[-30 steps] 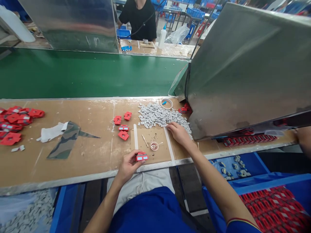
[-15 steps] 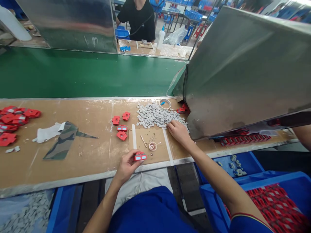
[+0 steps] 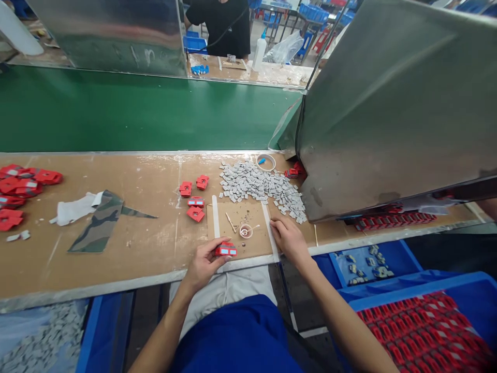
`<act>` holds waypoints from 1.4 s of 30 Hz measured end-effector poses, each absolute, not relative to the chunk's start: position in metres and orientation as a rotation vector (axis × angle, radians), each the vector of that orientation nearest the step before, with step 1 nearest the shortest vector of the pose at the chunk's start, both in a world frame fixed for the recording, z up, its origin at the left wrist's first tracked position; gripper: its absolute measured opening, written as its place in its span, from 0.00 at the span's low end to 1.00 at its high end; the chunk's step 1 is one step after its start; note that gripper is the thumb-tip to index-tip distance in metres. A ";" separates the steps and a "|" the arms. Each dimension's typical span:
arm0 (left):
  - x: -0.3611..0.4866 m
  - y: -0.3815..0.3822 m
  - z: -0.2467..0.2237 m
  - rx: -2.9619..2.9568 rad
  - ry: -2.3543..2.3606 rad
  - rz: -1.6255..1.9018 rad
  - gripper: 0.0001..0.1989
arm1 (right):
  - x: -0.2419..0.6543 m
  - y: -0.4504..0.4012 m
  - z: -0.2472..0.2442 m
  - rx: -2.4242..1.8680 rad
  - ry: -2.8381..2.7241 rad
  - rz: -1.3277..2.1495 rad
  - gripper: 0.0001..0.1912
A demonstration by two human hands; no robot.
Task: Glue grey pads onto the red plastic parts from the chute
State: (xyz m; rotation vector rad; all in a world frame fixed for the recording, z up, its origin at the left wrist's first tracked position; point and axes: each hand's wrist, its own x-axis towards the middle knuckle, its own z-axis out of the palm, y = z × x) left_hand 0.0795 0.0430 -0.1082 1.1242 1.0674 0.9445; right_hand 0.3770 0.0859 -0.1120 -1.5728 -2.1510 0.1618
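My left hand (image 3: 202, 265) is closed on a red plastic toy vehicle part (image 3: 226, 249) with two pale window-like panels, at the front edge of the table. To the right, my right hand (image 3: 289, 239) has its fingers pressed together near a white tape strip; whatever is between the fingertips is too small to make out. Between the hands stands a small round cup (image 3: 246, 231) with a thin stick in it, and a pale wooden stick (image 3: 231, 222) lies beside it. Behind them spreads a pile of small grey pieces (image 3: 252, 181).
Several red parts (image 3: 195, 202) sit left of the work board, more (image 3: 23, 181) at far left. A camouflage cloth (image 3: 99, 228) lies between. A metal panel (image 3: 388, 114) rises at right over a blue bin (image 3: 411, 286) of red parts. A person (image 3: 225, 31) sits across the green belt (image 3: 135, 114).
My right hand has drawn back from the grey pile toward the front, nearer my left hand. My left hand still holds the red toy part in about the same place.
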 end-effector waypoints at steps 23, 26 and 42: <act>0.076 0.041 -0.104 1.138 0.906 0.912 0.19 | 0.274 0.035 -0.050 -1.277 -1.433 1.344 0.13; 0.077 0.040 -0.107 1.162 0.908 0.914 0.19 | 0.274 0.035 -0.062 -1.288 -1.428 1.343 0.14; 0.075 0.039 -0.109 1.381 1.051 0.888 0.15 | 0.275 0.034 -0.052 -1.339 -1.830 1.008 0.11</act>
